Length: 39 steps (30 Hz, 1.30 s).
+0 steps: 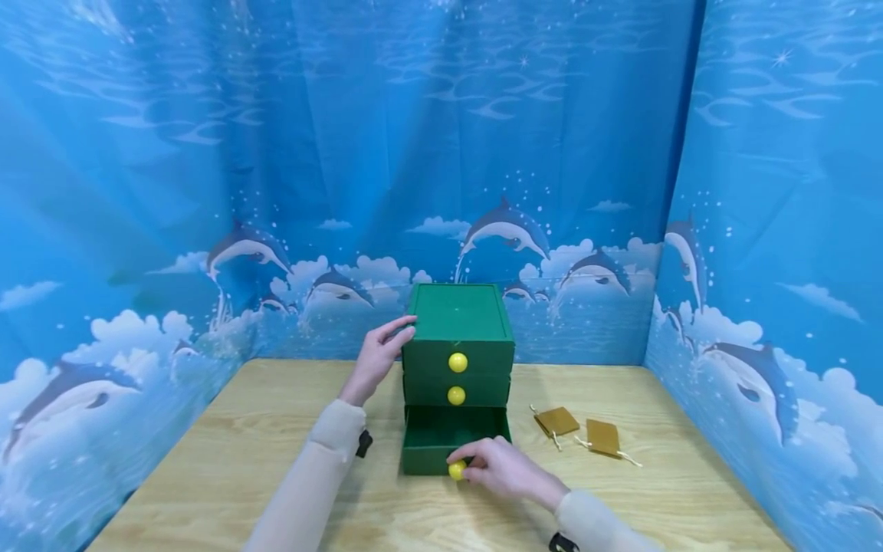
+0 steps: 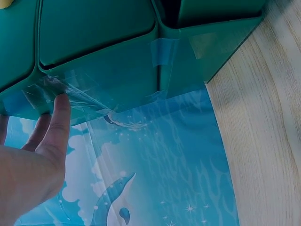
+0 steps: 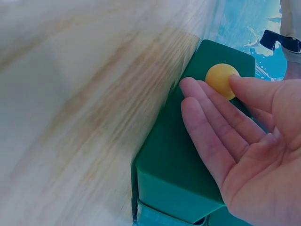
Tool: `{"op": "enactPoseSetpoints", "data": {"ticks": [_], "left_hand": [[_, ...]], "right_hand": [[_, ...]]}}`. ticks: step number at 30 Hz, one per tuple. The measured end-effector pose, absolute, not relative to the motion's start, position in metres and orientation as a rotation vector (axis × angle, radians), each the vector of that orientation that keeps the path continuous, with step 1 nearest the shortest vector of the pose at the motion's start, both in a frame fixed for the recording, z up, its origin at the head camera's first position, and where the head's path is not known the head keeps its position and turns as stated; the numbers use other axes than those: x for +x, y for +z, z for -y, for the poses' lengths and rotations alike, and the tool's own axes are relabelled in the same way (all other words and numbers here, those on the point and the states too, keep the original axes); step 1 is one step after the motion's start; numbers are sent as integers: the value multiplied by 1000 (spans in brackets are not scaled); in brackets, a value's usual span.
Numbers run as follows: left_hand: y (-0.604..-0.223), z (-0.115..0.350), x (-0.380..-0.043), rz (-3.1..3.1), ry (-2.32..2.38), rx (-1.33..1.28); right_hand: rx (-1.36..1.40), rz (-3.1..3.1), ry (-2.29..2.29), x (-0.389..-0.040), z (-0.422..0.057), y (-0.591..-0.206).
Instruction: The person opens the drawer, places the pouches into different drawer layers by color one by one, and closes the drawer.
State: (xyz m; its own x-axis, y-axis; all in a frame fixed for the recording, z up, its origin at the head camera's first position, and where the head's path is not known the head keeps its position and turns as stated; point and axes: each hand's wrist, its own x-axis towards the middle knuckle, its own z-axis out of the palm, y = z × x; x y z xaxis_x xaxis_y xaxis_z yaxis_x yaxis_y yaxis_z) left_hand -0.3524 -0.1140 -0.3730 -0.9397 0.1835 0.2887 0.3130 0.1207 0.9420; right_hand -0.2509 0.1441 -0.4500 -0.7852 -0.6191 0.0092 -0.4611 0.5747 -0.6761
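Note:
A green drawer cabinet point(image 1: 461, 313) with round yellow knobs stands on the wooden table. Its bottom drawer point(image 1: 424, 461) is pulled out, and the part of its inside that shows holds nothing. With thumb and forefinger my right hand point(image 1: 509, 469) pinches the yellow drawer knob point(image 1: 457, 471); in the right wrist view the other fingers extend along the drawer front. My left hand point(image 1: 378, 356) rests against the upper left side of the cabinet, fingers fairly straight. The left wrist view shows its fingertips on the taped side wall point(image 2: 108, 84).
Two small brown drawstring pouches point(image 1: 556, 421) point(image 1: 603, 438) with white cords lie on the table right of the cabinet. The upper two drawers are closed. A blue dolphin-print curtain point(image 1: 386, 153) hangs behind and at both sides of the table point(image 1: 262, 460).

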Motion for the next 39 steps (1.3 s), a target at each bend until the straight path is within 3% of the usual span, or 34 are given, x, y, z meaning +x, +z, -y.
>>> {"op": "enactPoseSetpoints", "data": {"ticks": [22, 39], "left_hand": [[-372, 113, -349, 2285, -1949, -471], [-374, 112, -351, 2260, -1967, -493]], "right_hand": [[-785, -2556, -1018, -243, -140, -450], [-763, -2477, -1279, -252, -159, -430]]}}
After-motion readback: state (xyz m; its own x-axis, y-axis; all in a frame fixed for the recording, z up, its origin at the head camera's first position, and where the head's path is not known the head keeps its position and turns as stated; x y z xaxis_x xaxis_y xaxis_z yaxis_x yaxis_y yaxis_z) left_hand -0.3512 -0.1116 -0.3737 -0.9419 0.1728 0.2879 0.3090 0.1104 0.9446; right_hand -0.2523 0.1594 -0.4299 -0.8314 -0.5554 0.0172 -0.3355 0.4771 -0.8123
